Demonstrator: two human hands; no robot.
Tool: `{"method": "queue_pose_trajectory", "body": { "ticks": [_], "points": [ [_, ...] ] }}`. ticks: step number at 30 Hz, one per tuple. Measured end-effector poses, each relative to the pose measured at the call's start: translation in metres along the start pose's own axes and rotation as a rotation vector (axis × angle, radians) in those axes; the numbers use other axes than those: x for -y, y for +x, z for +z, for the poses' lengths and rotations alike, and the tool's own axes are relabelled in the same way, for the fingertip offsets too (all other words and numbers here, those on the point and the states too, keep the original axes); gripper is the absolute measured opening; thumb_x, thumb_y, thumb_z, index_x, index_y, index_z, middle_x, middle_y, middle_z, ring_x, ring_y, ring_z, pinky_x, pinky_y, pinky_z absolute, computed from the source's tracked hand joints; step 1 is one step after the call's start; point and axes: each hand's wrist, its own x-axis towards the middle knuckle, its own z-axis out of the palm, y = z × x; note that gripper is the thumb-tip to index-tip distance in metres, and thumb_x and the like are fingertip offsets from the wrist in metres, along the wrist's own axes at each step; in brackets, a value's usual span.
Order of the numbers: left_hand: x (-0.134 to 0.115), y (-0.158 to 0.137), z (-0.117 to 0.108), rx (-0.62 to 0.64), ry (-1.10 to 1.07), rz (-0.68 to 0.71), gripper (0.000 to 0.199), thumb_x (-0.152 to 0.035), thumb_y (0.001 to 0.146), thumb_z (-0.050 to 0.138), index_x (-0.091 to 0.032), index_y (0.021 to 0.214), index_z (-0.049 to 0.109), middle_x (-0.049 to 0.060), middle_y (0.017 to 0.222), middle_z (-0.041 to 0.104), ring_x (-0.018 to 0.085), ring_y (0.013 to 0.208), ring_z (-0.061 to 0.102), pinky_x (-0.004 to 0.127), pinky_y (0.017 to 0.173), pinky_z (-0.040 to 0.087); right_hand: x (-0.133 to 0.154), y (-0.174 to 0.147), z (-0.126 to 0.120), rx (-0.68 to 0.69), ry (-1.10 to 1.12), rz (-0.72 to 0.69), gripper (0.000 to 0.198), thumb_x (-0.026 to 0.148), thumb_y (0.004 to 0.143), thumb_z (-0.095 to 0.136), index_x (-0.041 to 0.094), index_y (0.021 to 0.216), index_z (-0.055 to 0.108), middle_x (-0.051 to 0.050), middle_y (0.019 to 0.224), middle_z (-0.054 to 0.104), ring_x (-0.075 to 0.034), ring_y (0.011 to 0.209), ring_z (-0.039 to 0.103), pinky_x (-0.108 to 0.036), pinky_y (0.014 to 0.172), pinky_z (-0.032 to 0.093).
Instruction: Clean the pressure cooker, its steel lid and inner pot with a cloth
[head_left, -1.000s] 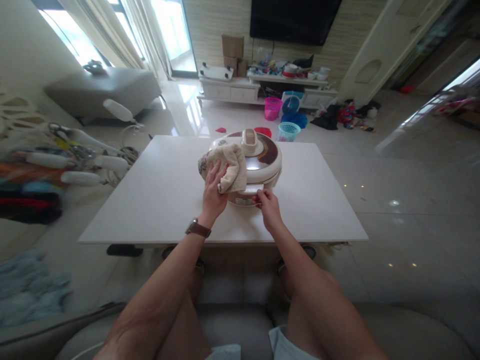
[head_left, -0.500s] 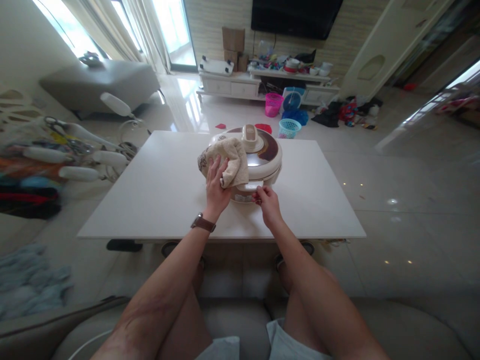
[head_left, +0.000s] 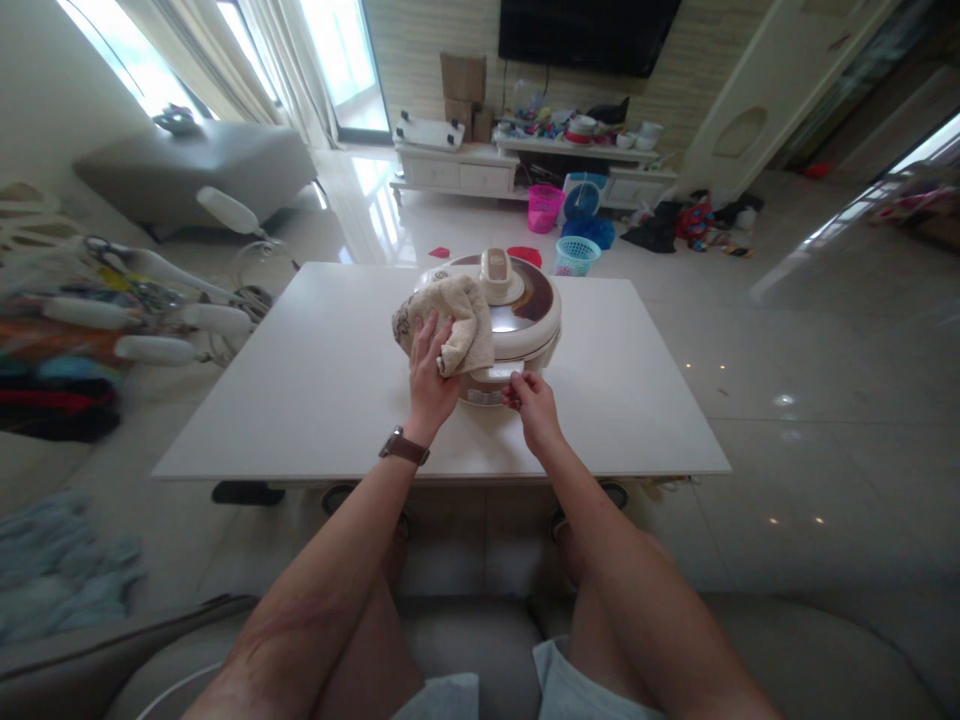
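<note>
A round cream electric cooker (head_left: 536,335) with a dark glassy lid and a raised knob (head_left: 496,272) stands on the white table (head_left: 300,400). Over the left part of its lid and side lies a beige cloth (head_left: 466,320) with a dark pattern at one end. My left hand (head_left: 431,370) presses this cloth against the cooker, fingers spread on it. At the front, my right hand (head_left: 534,402) has its thumb and fingers closed on the right end of the cooker's front handle (head_left: 498,373). The cloth hides part of the lid's left rim.
A grey sofa (head_left: 465,650) is beneath me. Past the table are a light blue basket (head_left: 577,257), a pink basket (head_left: 545,208) and a white TV cabinet (head_left: 457,178). White-padded equipment (head_left: 217,318) stands close to the table's left side.
</note>
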Motion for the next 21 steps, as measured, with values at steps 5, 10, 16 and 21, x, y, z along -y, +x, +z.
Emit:
{"method": "queue_pose_trajectory", "body": {
  "ticks": [5,10,16,21],
  "points": [
    [0.0020,-0.0004,0.0004,0.002,0.026,0.006,0.063,-0.041,0.099,0.064,-0.026,0.158,0.050,0.012,0.171,0.039,0.033,0.163,0.025,0.053,0.134,0.022,-0.0005,0.0002,0.0001,-0.005,0.010,0.005,0.055,0.069,0.061,0.085,0.022,0.076,0.058,0.003,0.064,0.067,-0.011,0.056,0.059,-0.025,0.058,0.046],
    [0.0021,-0.0007,0.0006,0.009,0.037,0.009,0.062,-0.039,0.100,0.063,-0.026,0.158,0.049,0.012,0.171,0.039,0.033,0.163,0.025,0.054,0.134,0.021,-0.0017,0.0010,-0.0009,-0.004,-0.003,0.002,0.054,0.068,0.064,0.084,0.023,0.077,0.058,0.003,0.064,0.068,-0.012,0.056,0.060,-0.026,0.058,0.047],
    [0.0022,-0.0005,0.0016,-0.003,0.032,0.031,0.063,-0.037,0.099,0.064,-0.025,0.158,0.049,0.013,0.171,0.039,0.032,0.163,0.026,0.053,0.134,0.021,-0.0026,0.0012,-0.0014,0.002,-0.020,-0.003,0.051,0.066,0.070,0.082,0.023,0.078,0.057,0.002,0.065,0.067,-0.012,0.058,0.060,-0.026,0.059,0.048],
    [0.0009,-0.0003,0.0008,0.005,0.049,0.004,0.062,-0.036,0.099,0.064,-0.026,0.158,0.049,0.012,0.171,0.039,0.033,0.163,0.026,0.054,0.134,0.022,-0.0020,0.0011,-0.0008,0.002,-0.021,0.001,0.050,0.066,0.071,0.082,0.023,0.078,0.057,0.003,0.064,0.066,-0.012,0.057,0.060,-0.027,0.060,0.048]
  ]
}}
